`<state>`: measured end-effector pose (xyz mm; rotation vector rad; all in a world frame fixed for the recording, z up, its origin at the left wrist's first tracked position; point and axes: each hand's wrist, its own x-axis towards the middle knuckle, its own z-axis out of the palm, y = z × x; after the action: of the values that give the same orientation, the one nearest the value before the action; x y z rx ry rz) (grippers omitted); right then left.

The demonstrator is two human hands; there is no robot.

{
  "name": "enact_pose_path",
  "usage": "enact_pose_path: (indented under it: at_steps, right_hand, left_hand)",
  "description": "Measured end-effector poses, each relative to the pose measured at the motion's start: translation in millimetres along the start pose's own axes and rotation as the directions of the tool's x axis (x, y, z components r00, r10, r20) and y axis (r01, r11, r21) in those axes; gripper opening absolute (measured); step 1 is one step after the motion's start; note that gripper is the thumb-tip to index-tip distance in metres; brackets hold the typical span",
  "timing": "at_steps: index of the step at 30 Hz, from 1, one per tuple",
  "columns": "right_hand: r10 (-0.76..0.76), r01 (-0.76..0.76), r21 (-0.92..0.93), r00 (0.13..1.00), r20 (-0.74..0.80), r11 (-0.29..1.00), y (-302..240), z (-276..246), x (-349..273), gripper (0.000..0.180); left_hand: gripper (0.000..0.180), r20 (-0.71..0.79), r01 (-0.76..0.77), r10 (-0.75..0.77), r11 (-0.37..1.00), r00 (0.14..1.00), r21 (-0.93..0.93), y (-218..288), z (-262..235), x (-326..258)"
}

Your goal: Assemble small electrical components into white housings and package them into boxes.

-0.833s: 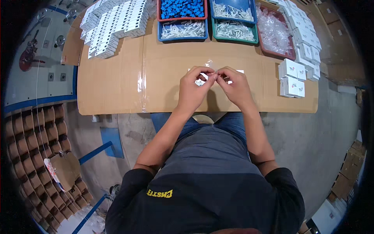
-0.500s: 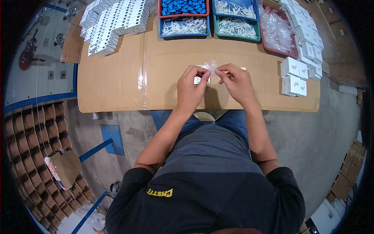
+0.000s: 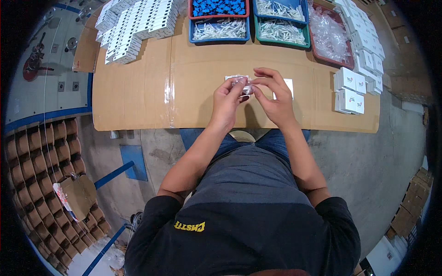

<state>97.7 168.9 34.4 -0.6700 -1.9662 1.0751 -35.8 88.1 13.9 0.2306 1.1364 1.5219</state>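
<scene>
My left hand [image 3: 224, 104] is closed, its thumb and fingers pinching a small clear plastic bag [image 3: 247, 89] above the middle of the table. Something small shows whitish and dark through the film, too blurred to name. My right hand [image 3: 279, 104] meets the bag from the right with thumb and forefinger at its edge; the other fingers are raised. Behind my left fingers lies a flat white printed piece [image 3: 236, 77], mostly covered. A white box or card [image 3: 289, 88] lies on the table, partly hidden by my right hand.
Cardboard covers the table [image 3: 138, 96]. At the back stand a red tray [image 3: 189, 14] of blue pieces, a blue tray [image 3: 221, 42] and a green tray [image 3: 283, 44] of white pieces, and a red tray [image 3: 322, 60] of clear bags. White boxes [image 3: 142, 27] are stacked left, more boxes [image 3: 350, 94] right.
The clear bag has come lower and is bunched in my left fingers. My right hand has turned, its fingers lifting and spreading, uncovering more of the white piece beside it.
</scene>
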Motion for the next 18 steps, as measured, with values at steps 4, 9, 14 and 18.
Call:
enact_pose_path:
  at_steps: [4, 9, 14, 18]
  right_hand:
    - [0.468, -0.451, 0.437, 0.88, 0.075, 0.778, 7.9, 5.0, -5.0, 0.031]
    - [0.501, -0.457, 0.598, 0.859, 0.105, 0.659, 15.9, 13.4, -8.9, 0.029]
    - [0.517, -0.463, 0.65, 0.847, 0.123, 0.603, 15.8, 15.0, -9.0, 0.018]
    - [0.498, -0.457, 0.647, 0.857, 0.134, 0.611, 16.1, 18.1, -12.5, 0.012]
  left_hand:
    - [0.021, -0.084, -0.191, 0.189, 0.981, 0.978, -0.015, -5.4, 3.7, -0.2]
    - [0.022, -0.088, -0.269, 0.265, 0.962, 0.96, -0.037, -8.5, 2.0, -0.7]
    - [0.024, -0.134, -0.287, 0.27, 0.948, 0.954, -0.134, -5.3, 2.3, -3.0]
    - [0.023, -0.115, -0.298, 0.287, 0.949, 0.951, -0.102, -7.1, 0.7, -3.0]
